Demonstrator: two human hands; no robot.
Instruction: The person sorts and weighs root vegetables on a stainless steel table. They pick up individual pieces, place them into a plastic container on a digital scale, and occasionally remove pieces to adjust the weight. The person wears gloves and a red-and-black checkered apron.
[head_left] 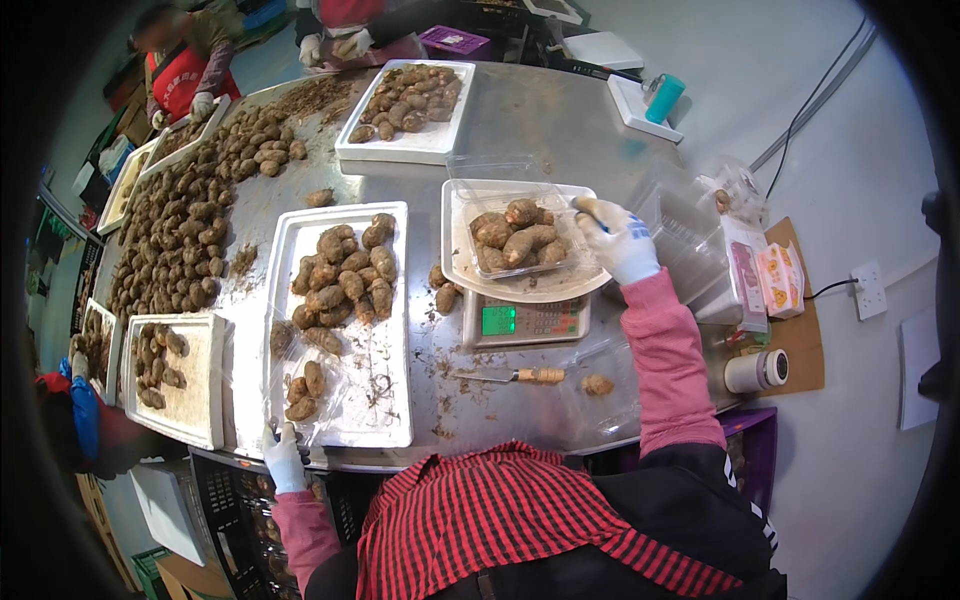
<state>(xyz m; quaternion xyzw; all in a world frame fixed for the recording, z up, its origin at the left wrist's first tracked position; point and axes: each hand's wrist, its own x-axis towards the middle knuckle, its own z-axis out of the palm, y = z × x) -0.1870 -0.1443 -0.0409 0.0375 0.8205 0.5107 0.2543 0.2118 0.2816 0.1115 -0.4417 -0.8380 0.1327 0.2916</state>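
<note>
On the scale (pixel 545 322) rests a white tray (pixel 455 268). In it is a clear plastic box of brown taro corms (pixel 530 243), its lid folded back. My right hand (pixel 622 238), in a white glove, is at the tray's right rim with fingers curled; what they hold is hard to make out. My left hand (pixel 285 458), also gloved, pinches the near edge of a clear plastic box (pixel 325 412) at the near left corner of a white foam tray (pixel 385 360). A few corms (pixel 305 390) show through that box, and more corms (pixel 345 275) lie behind it.
A large corm heap (pixel 175 235) covers the table's left. Another foam tray (pixel 400 150) stands at the back. A wooden-handled knife (pixel 535 376) and a single corm (pixel 597 384) lie before the scale. Stacked clear boxes (pixel 685 235) stand right. Co-workers stand across the table.
</note>
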